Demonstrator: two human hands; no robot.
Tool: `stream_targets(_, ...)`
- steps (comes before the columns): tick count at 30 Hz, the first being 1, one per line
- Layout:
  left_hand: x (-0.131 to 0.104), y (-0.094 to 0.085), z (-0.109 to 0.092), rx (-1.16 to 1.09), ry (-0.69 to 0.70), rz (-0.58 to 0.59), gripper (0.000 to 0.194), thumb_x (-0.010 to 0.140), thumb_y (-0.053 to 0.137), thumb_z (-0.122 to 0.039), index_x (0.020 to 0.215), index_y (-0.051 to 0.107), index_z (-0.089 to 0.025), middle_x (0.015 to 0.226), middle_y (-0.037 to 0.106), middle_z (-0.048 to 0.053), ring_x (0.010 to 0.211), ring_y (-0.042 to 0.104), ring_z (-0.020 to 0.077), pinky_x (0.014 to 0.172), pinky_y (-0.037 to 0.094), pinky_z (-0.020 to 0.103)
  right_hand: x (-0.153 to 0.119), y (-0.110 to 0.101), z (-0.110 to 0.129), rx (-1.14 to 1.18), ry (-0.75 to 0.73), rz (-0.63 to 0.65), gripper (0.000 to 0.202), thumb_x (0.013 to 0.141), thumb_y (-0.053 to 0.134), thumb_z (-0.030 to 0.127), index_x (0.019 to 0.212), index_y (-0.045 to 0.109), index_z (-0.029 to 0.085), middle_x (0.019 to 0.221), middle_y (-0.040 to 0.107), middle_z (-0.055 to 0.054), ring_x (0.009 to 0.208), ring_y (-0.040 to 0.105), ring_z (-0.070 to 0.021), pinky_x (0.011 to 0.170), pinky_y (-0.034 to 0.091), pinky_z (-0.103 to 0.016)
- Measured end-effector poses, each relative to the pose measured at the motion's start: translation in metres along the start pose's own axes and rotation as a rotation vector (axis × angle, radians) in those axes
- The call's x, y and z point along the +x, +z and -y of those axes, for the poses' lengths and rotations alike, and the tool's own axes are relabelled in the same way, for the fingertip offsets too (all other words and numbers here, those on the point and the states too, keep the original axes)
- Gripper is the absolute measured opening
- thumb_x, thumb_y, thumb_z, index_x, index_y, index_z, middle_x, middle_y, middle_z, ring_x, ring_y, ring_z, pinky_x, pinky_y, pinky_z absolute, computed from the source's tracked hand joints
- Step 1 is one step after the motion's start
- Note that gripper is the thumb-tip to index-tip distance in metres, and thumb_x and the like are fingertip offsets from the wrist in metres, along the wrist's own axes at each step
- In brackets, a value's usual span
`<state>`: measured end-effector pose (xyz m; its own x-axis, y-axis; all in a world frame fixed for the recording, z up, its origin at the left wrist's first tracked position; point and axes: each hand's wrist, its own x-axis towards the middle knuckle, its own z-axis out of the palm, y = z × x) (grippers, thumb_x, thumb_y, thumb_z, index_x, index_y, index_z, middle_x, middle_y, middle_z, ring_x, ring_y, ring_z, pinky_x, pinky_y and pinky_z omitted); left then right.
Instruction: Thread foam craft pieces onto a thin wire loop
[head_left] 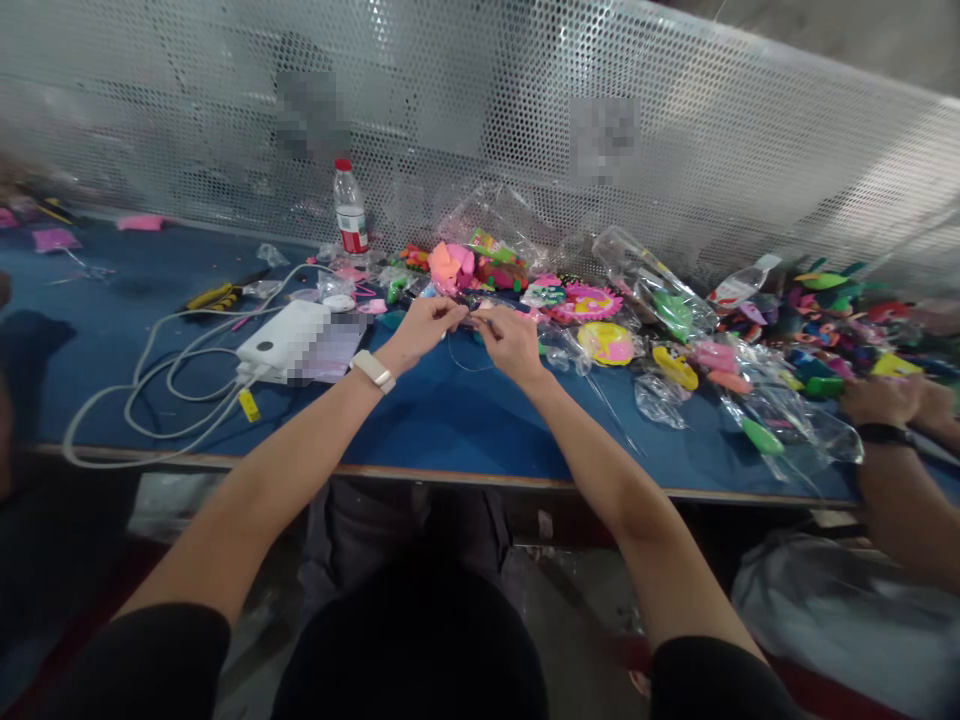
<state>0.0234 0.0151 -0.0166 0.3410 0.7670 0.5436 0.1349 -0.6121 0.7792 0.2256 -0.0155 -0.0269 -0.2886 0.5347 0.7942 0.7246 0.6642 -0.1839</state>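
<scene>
The person's left hand point(429, 328) and right hand point(514, 338) meet above the blue tabletop point(450, 430), fingertips pinched together, apparently on a thin strand point(469, 370) that loops down just below them; its gripped part is too small to make out. Colourful foam pieces point(446, 265) lie just beyond. The step looks like fine fingertip work on the strand, and the next move calls for a steady pinch from both hands.
</scene>
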Motion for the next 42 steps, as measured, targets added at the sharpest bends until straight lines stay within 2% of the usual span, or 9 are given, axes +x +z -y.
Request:
stream_targets(3,-0.001,0.000,-0.002,0.132,0.063,-0.063,0.037,0.103,0.067,-0.040,0.071,0.065,-0.020,0.067,0.065,0.000,0.064,0.054,0.0144,0.065,0.042,0.031,0.004,-0.005,0.010,-0.047,0.036,0.017,0.022,0.110,0.057,0.033,0.108,0.077,0.023,0.101,0.077,-0.007,0.083,0.071,-0.0201,0.070,0.052,-0.034)
stream_targets(7,-0.004,0.000,-0.007,0.302,0.115,-0.143,0.027,0.100,0.071,-0.032,0.076,0.069,-0.020,0.073,0.070,0.001,0.069,0.060,0.0157,0.071,0.045,0.032,0.008,-0.007,0.016,-0.024,0.088,0.071,0.015,0.107,0.061,0.030,0.109,0.075,0.024,0.114,0.075,-0.008,0.097,0.070,-0.0226,0.075,0.053,-0.035)
stream_targets(13,-0.008,0.001,-0.009,0.383,0.176,-0.173,0.005,0.099,0.073,-0.025,0.096,0.072,-0.020,0.091,0.076,0.004,0.084,0.070,0.0194,0.083,0.053,0.034,0.009,0.000,0.010,0.206,0.201,0.078,0.009,0.103,0.064,0.025,0.100,0.072,0.025,0.101,0.072,-0.005,0.085,0.065,-0.0195,0.079,0.054,-0.036)
stream_targets(16,-0.009,-0.001,-0.011,0.509,0.258,-0.158,0.015,0.099,0.072,-0.021,0.115,0.072,-0.021,0.110,0.076,0.007,0.102,0.070,0.0237,0.097,0.052,0.040,0.010,0.004,0.007,0.326,0.300,0.072,0.008,0.102,0.064,0.028,0.097,0.070,0.024,0.096,0.072,-0.004,0.084,0.065,-0.0191,0.074,0.053,-0.034)
stream_targets(19,-0.008,-0.003,-0.009,0.579,0.302,-0.086,0.012,0.103,0.067,-0.020,0.112,0.075,-0.022,0.115,0.076,0.008,0.112,0.069,0.0255,0.102,0.050,0.042,0.010,0.004,0.006,0.396,0.364,0.090,0.011,0.100,0.065,0.031,0.093,0.069,0.024,0.091,0.072,-0.003,0.082,0.064,-0.0186,0.070,0.051,-0.032)
stream_targets(23,-0.008,-0.004,-0.006,0.632,0.313,-0.068,0.013,0.104,0.066,-0.023,0.107,0.078,-0.026,0.115,0.078,0.007,0.111,0.069,0.0258,0.102,0.047,0.044,0.010,0.001,0.006,0.397,0.345,0.066,0.008,0.098,0.066,0.028,0.091,0.069,0.023,0.090,0.072,-0.002,0.075,0.061,-0.0164,0.069,0.049,-0.032)
stream_targets(28,-0.010,-0.002,-0.012,0.654,0.293,-0.051,0.017,0.107,0.062,-0.027,0.108,0.078,-0.026,0.121,0.079,0.006,0.112,0.069,0.0274,0.104,0.044,0.047,0.008,-0.002,0.005,0.299,0.179,0.011,0.008,0.099,0.064,0.023,0.092,0.068,0.023,0.091,0.071,-0.003,0.082,0.064,-0.0188,0.075,0.050,-0.034)
stream_targets(33,-0.009,0.000,-0.012,0.560,0.254,-0.044,0.012,0.103,0.065,-0.024,0.105,0.077,-0.023,0.115,0.080,0.007,0.111,0.070,0.0265,0.104,0.047,0.045,0.007,-0.008,0.006,0.197,0.070,0.020,0.011,0.103,0.062,0.026,0.096,0.070,0.023,0.094,0.072,-0.004,0.085,0.066,-0.0203,0.080,0.053,-0.036)
stream_targets(42,0.000,-0.001,0.000,0.016,0.039,0.115,0.009,0.095,0.071,-0.023,0.087,0.074,-0.021,0.087,0.080,0.006,0.083,0.074,0.0180,0.079,0.058,0.034,0.006,-0.014,0.001,0.151,0.033,0.100,0.016,0.104,0.060,0.025,0.096,0.074,0.025,0.099,0.075,-0.006,0.092,0.069,-0.0228,0.083,0.056,-0.039)
